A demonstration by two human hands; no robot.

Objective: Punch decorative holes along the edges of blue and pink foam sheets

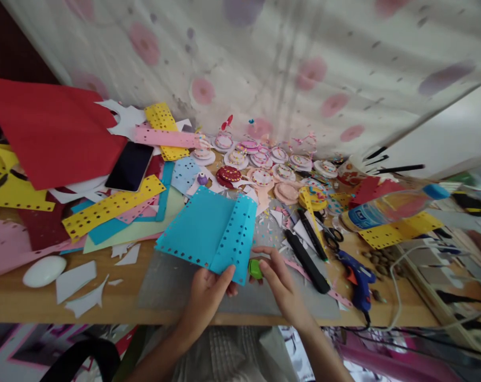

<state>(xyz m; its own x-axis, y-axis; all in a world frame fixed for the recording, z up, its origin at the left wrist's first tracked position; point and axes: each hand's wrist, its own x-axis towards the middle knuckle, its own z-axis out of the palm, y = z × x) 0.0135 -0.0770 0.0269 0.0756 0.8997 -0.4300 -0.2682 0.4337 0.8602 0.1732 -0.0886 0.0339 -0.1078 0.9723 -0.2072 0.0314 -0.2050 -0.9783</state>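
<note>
My left hand (213, 291) pinches blue punched paper (208, 225); right hand (275, 273) grips green punch (255, 269), just beside the sheet, above grey mat (160, 286) on bench (123, 300).

Place reads as a craft corner, home-like. Landmark: grey mat (164, 292), laid on a wooden table (124, 292). Blue punched sheet (204, 223) held over it. Small decorated paper pieces (237, 158) lined up behind it. Coloured papers and a phone (131, 165) piled left. Scissors (332, 237), glue gun (358, 281) and drink bottle (391, 208) placed toward its right. Home feel given by flowered curtain (244, 63), hung beyond it. Home vs small studio can't be confirmed.
</note>
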